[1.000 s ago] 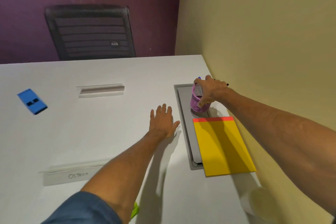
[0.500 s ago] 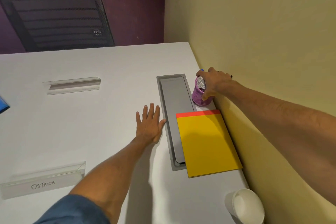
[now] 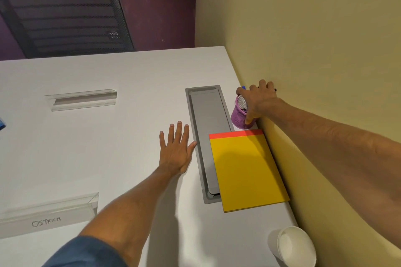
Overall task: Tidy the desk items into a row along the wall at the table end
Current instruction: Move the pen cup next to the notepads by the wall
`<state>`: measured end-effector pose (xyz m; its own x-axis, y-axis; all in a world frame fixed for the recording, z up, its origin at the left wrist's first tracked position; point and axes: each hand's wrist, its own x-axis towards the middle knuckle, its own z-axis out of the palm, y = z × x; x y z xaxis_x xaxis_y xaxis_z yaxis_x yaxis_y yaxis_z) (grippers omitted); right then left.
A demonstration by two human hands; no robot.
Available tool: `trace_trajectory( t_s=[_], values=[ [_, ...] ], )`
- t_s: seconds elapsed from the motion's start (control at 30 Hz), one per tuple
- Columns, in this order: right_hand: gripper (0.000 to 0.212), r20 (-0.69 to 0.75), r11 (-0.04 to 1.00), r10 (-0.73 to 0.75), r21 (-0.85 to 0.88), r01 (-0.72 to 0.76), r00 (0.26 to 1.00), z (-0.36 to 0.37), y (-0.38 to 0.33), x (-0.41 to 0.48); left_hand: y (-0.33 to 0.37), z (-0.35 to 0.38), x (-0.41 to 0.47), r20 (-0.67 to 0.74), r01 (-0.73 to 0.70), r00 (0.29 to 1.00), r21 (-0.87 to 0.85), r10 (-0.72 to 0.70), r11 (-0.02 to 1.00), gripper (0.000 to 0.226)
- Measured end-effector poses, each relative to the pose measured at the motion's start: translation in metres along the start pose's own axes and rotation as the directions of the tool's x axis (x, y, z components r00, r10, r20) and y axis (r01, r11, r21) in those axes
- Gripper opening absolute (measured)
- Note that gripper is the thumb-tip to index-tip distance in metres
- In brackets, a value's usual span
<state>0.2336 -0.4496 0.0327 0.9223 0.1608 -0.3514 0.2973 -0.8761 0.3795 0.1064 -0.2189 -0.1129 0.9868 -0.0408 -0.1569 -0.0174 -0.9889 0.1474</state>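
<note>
The right hand (image 3: 259, 99) is curled over the top of the purple mesh cup (image 3: 239, 115). The thumb presses on the near side of the cup and the other fingers reach over its rim on the wall side, so the hand holds the cup from above. The cup stands upright on the table (image 3: 108, 147), just beside the yellow wall (image 3: 314, 50), between the wall and the grey cable tray (image 3: 208, 141). A small blue tip and a dark tip show beside the fingers; what they belong to cannot be told.

The left hand (image 3: 175, 151) lies flat on the table with the palm down and the fingers spread and straight. It holds nothing. Its thumb touches the left edge of the tray.

Just before the cup, along the same wall, lies the yellow pad (image 3: 247, 171) with a red strip on its far edge. It covers part of the right side of the tray. Nearer to the person, also by the wall, stands a white paper cup (image 3: 290, 247).

Away from the wall there are two clear name holders: one (image 3: 82, 99) on the far left, one (image 3: 47, 214) near, with "OSTRICH" written on it. A blue object (image 3: 1, 123) is cut by the left edge. A black mesh chair (image 3: 65, 13) stands behind the table.
</note>
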Motion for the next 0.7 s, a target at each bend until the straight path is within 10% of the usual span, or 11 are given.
trace_trajectory(
  t_s=[0.7],
  values=[
    [0.111, -0.059, 0.992, 0.012, -0.127, -0.02, 0.998, 0.0031, -0.0053, 0.0052, -0.0008, -0.0093, 0.0035, 0.08, -0.016, 0.997, -0.036, 0.019, 0.999, 0.069]
  ],
)
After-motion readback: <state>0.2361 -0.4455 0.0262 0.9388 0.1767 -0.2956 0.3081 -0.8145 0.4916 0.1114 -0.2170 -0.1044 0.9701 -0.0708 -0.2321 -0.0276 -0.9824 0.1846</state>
